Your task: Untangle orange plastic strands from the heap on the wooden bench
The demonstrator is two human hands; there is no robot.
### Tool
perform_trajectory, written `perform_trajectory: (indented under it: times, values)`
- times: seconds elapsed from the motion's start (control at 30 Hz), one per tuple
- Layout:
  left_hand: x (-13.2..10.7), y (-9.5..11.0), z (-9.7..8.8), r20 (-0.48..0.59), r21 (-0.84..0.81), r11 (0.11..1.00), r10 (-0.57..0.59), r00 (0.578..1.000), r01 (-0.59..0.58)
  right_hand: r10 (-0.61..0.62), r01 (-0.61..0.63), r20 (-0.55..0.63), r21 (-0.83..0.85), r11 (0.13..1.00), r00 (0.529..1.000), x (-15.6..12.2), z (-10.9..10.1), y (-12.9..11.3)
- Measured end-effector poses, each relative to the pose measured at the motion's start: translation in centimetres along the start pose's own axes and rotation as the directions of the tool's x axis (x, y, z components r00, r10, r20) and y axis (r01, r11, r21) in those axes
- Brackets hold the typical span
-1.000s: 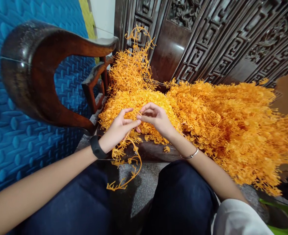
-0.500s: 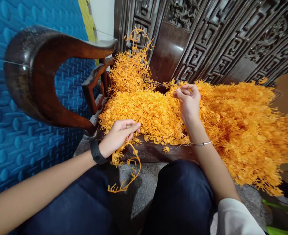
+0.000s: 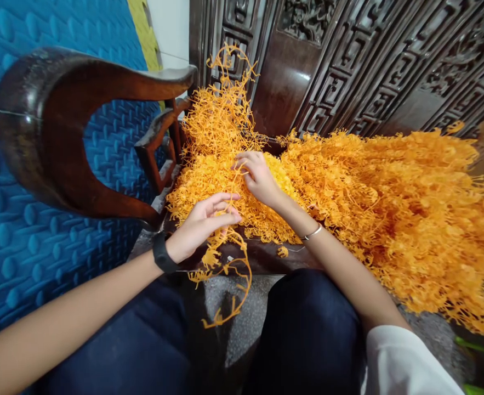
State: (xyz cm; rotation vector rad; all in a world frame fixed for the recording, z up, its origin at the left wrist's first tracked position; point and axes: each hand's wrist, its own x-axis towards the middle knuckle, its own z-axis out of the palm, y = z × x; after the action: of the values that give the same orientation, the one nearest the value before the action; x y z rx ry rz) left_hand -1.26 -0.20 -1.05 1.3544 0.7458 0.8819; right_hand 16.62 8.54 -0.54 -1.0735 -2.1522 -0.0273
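From my left hand (image 3: 204, 222), with its thumb and index finger apart, dangles an orange branched plastic strand (image 3: 248, 269). The strand runs loosely through these fingers and curls down in front of the bench edge. My right hand (image 3: 258, 175) is just above and to the right, over the pile, its fingers curled around what looks like the strand's upper end; its fingertips are partly hidden. Under both hands lies a heap of small orange plastic flower-like pieces (image 3: 274, 222). One loose orange piece (image 3: 282, 251) rests on the dark wooden bench (image 3: 262, 258).
Tangled bare orange strands (image 3: 217, 120) are piled at the back left. A larger mass of orange pieces (image 3: 422, 219) spreads to the right. A curved wooden armrest (image 3: 32, 126) stands at left over blue mats (image 3: 3, 230). Behind rises a carved wooden backrest (image 3: 283, 88).
My right hand has moved left from the right side of the pile to close above my left hand. My left hand's fingers have spread, and the hanging strand has shifted right.
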Motion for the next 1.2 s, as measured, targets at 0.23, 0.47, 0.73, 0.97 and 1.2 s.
perform_trajectory:
  times: [0.23, 0.47, 0.73, 0.97, 1.2]
  values:
    - [-0.2, 0.5, 0.0, 0.019, -0.101, 0.995, 0.019, 1.000, -0.017, 0.080, -0.078, -0.007, 0.159, 0.984, 0.997, -0.6, -0.4, 0.4]
    - [-0.1, 0.1, -0.1, 0.062, -0.038, 0.997, 0.062, 0.996, -0.060, 0.054, -0.038, -0.169, 0.096, 0.995, 0.984, -1.1, -1.7, -1.4]
    - [0.2, -0.3, -0.1, -0.033, -0.031, 0.994, 0.107, 0.994, -0.108, -0.127, 0.043, 0.201, 0.376, 0.926, 0.971, -2.9, -5.7, -8.0]
    - [0.4, -0.6, -0.1, -0.016, -0.018, 0.995, 0.095, 0.995, -0.096, -0.147, -0.014, 0.389, 0.381, 0.924, 0.909, -2.7, -4.9, -7.8]
    - [0.7, -0.8, -0.2, -0.062, -0.031, 0.994, 0.106, 0.992, -0.109, 0.098, -0.289, 0.302, 0.692, 0.661, 0.948, -2.6, -4.3, -7.5]
